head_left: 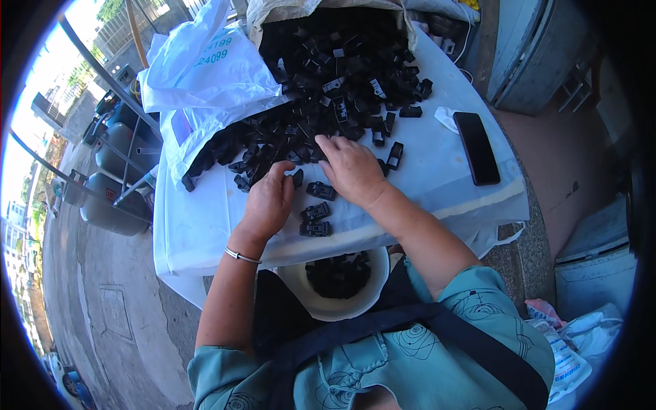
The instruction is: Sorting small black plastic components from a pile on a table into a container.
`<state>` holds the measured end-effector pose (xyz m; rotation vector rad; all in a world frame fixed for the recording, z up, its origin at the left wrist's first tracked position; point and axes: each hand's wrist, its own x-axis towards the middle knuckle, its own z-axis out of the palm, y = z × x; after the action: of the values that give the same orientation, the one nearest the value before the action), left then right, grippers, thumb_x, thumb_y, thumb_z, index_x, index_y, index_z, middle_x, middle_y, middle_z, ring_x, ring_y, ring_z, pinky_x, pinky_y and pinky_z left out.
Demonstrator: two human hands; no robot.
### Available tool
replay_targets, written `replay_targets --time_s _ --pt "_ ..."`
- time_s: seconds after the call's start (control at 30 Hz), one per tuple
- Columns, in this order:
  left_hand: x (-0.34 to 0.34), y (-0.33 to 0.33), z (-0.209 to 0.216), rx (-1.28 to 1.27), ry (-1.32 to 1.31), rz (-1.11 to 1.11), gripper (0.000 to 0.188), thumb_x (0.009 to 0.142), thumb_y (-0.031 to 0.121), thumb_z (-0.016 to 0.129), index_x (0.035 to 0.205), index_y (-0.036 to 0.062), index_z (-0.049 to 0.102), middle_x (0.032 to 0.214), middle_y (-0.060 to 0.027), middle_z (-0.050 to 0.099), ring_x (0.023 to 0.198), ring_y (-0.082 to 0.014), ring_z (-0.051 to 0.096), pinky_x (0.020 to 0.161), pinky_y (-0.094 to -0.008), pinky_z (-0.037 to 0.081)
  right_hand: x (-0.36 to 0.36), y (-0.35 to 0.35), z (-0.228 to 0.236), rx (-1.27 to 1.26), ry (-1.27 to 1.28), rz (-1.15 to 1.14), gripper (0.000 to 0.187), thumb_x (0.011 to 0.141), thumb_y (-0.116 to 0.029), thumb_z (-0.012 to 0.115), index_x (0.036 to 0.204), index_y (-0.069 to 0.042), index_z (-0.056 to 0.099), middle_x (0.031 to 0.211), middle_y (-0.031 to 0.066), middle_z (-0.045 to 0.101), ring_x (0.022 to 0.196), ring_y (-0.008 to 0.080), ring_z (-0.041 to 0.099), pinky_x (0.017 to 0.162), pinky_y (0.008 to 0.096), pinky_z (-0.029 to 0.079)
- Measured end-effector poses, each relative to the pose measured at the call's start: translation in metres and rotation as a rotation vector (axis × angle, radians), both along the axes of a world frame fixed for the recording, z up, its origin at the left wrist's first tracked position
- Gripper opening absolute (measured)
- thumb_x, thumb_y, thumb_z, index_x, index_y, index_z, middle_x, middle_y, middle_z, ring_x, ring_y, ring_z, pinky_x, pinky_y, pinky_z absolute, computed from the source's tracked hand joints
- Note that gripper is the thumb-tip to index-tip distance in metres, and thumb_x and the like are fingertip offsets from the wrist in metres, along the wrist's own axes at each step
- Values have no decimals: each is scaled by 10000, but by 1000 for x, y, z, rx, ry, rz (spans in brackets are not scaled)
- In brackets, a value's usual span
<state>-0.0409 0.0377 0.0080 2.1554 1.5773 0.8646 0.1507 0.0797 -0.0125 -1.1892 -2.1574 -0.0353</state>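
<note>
My left hand (pixel 268 201) is closed, with a small black plastic part (pixel 297 178) pinched at its fingertips. My right hand (pixel 354 169) lies palm down at the near edge of a heap of black plastic parts (pixel 321 89), its fingers apart and touching the heap; anything under them is hidden. Between my hands and the table's near edge, several black plastic clips (pixel 315 210) stand in a short column. Another black part (pixel 394 156) rests just right of my right hand.
White sheeting covers the table (pixel 437 178). A white plastic bag (pixel 205 82) lies at the far left, against the heap. A black phone (pixel 476 149) lies at the right. Below the near edge, a white bucket (pixel 369 304) between my legs holds more black parts.
</note>
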Motion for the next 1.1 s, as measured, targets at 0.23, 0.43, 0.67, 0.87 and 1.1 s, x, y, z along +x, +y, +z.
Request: replay_targets --time_s 0.23,0.43,0.67,0.87,1.1 --pt "-9 -5 15 -179 456 263 212 941 246 514 893 47 566 888 -200 667 819 -382 646 692 -481 508 1 -22 1 -142 125 327 427 787 -34 658 1203 -70 569 1019 125 604 906 318 615 780 397 524" --pt "-13 -14 13 92 239 156 220 909 231 577 1014 49 642 892 -181 656 815 -373 644 699 -465 515 4 -41 14 -162 123 578 349 752 -16 682 1089 -67 605 991 109 623 887 285 615 785 375 514" --pt "-9 0 -5 -213 -333 59 247 914 143 631 1141 46 624 862 -65 657 719 -168 624 666 -301 519 24 -28 16 -420 327 304 301 805 -97 721 1062 -56 567 958 100 635 751 256 632 651 335 528" --pt "-18 -15 -14 -60 -112 96 280 872 114 667 1144 50 640 1021 -109 642 719 -148 620 662 -282 523 53 -17 17 -173 -81 215 300 788 -143 724 1052 -43 624 946 112 631 874 279 617 769 364 522" --pt "-14 -15 -9 -147 -192 -89 591 743 12 742 1291 86 535 1005 -72 665 602 -107 559 596 -251 501 24 -31 16 -137 154 317 239 785 -83 702 1022 -61 686 963 98 609 885 273 610 776 369 514"
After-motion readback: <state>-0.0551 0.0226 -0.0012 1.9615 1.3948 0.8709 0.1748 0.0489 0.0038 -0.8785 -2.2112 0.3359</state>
